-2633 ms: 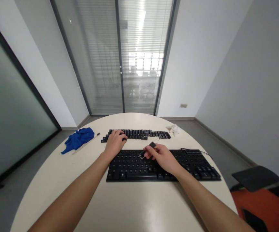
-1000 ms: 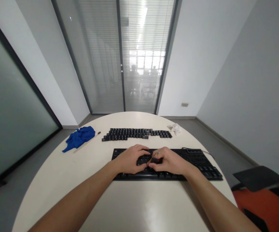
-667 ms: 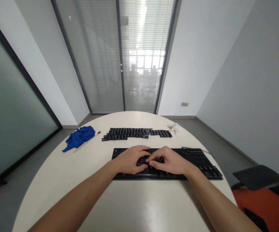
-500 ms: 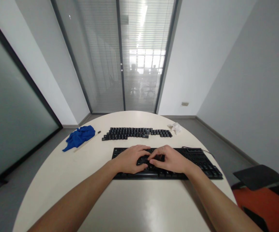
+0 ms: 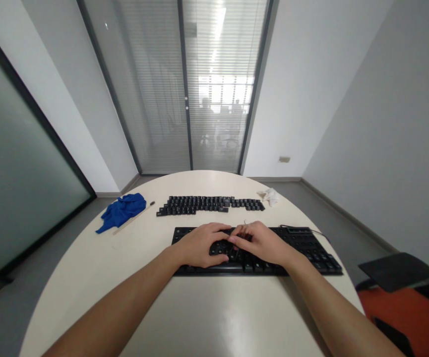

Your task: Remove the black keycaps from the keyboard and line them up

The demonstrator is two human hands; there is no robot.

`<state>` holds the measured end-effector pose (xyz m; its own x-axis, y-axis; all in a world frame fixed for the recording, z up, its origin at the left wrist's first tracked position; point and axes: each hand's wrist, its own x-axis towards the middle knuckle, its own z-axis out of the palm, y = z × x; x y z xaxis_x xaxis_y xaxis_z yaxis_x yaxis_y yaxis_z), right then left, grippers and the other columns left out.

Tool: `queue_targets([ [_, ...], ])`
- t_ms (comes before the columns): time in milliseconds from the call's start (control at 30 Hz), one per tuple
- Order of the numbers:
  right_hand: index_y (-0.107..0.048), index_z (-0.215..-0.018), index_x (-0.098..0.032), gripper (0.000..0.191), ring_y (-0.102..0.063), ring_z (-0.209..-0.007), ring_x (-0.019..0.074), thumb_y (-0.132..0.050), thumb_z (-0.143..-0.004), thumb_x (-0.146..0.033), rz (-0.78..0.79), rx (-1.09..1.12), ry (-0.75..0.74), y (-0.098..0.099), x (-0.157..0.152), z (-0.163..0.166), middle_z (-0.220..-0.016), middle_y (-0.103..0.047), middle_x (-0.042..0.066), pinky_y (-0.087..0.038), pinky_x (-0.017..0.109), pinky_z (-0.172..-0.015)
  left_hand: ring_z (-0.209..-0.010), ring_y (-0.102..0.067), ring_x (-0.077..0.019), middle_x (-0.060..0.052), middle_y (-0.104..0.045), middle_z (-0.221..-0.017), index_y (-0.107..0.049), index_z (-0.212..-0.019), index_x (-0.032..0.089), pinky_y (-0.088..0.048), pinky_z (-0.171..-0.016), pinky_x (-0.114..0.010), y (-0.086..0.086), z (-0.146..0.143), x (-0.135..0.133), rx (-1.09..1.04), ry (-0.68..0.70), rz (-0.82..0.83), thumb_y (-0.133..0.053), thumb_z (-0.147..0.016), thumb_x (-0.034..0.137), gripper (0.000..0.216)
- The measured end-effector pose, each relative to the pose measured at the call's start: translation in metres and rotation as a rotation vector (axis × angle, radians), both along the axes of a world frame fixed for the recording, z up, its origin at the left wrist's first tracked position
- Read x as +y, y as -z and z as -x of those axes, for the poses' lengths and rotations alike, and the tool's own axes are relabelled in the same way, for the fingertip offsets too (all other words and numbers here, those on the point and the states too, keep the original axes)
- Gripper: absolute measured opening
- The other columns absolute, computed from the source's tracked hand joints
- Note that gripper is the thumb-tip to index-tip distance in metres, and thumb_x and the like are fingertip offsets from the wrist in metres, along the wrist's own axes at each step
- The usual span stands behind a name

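Note:
A black keyboard lies on the table in front of me, with many of its keys off in the left and middle part. My left hand rests over its left half, thumb and fingers apart, palm down. Beside it, my right hand is closed in a pinch over the keyboard's middle. A thin, wire-like tool pokes out above its fingers; its exact kind is too small to make out. Behind the keyboard, loose black keycaps lie in rows on the tabletop.
At the left of the round table lie a blue cloth and a thin brush with a dark tip. A crumpled white tissue sits at the back right. An orange chair stands at the right.
My right hand has rolled slightly, its fingers curling in more, and the thin tool now shows above them. My left hand stays in place on the keyboard.

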<state>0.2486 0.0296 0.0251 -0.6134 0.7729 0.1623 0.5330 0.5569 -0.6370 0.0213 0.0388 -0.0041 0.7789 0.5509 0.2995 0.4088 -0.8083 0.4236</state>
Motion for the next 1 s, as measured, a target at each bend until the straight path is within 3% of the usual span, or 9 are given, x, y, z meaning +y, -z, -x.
queue_targets([
  [167, -0.074, -0.084, -0.019, 0.035, -0.054, -0.051, 0.0126, -0.052, -0.092, -0.045, 0.02, -0.101, -0.03, 0.0, -0.001, -0.001, -0.061, -0.067, 0.0, -0.037, 0.024, -0.051, -0.128, -0.048, -0.0299, -0.012, -0.051, -0.141, -0.063, -0.12, 0.021, -0.037, -0.109, -0.046, 0.002, 0.0, 0.001, 0.002, -0.005, -0.009, -0.07, -0.077, 0.037, 0.046],
  [367, -0.074, -0.078, -0.017, 0.039, -0.067, -0.069, 0.0161, -0.049, -0.094, -0.043, 0.136, -0.013, -0.031, 0.0, -0.002, -0.001, -0.075, -0.074, 0.003, -0.048, 0.025, -0.068, -0.128, -0.048, -0.0286, -0.011, -0.05, -0.142, -0.063, -0.119, 0.022, -0.036, -0.109, -0.045, 0.003, 0.0, 0.001, -0.001, -0.002, -0.013, -0.071, -0.077, 0.037, 0.045],
  [633, -0.068, -0.084, -0.013, 0.045, -0.069, -0.066, 0.0176, -0.049, -0.092, -0.053, 0.333, 0.184, 0.001, 0.011, 0.008, -0.002, -0.073, -0.074, 0.007, -0.054, 0.028, -0.068, -0.126, -0.049, -0.029, -0.012, -0.052, -0.14, -0.063, -0.118, 0.022, -0.037, -0.108, -0.045, 0.002, 0.0, 0.001, -0.022, -0.005, -0.01, -0.072, -0.077, 0.038, 0.045],
  [833, -0.069, -0.085, -0.015, 0.043, -0.068, -0.073, 0.0181, -0.05, -0.092, -0.053, 0.214, 0.266, 0.076, 0.012, 0.008, 0.003, -0.078, -0.073, 0.006, -0.054, 0.03, -0.073, -0.114, -0.057, -0.024, -0.009, -0.065, -0.121, -0.066, -0.109, 0.021, -0.041, -0.103, -0.04, 0.001, -0.003, 0.002, -0.148, -0.015, 0.048, -0.068, -0.084, 0.034, 0.028],
  [1000, -0.069, -0.084, -0.017, 0.041, -0.068, -0.077, 0.0189, -0.05, -0.093, -0.052, 0.132, 0.27, 0.112, 0.013, 0.009, 0.005, -0.082, -0.073, 0.006, -0.052, 0.031, -0.076, -0.103, -0.061, -0.022, -0.006, -0.07, -0.105, -0.066, -0.103, 0.021, -0.045, -0.096, -0.037, 0.005, -0.004, 0.006, -0.203, -0.107, 0.092, -0.066, -0.087, 0.031, 0.019],
])
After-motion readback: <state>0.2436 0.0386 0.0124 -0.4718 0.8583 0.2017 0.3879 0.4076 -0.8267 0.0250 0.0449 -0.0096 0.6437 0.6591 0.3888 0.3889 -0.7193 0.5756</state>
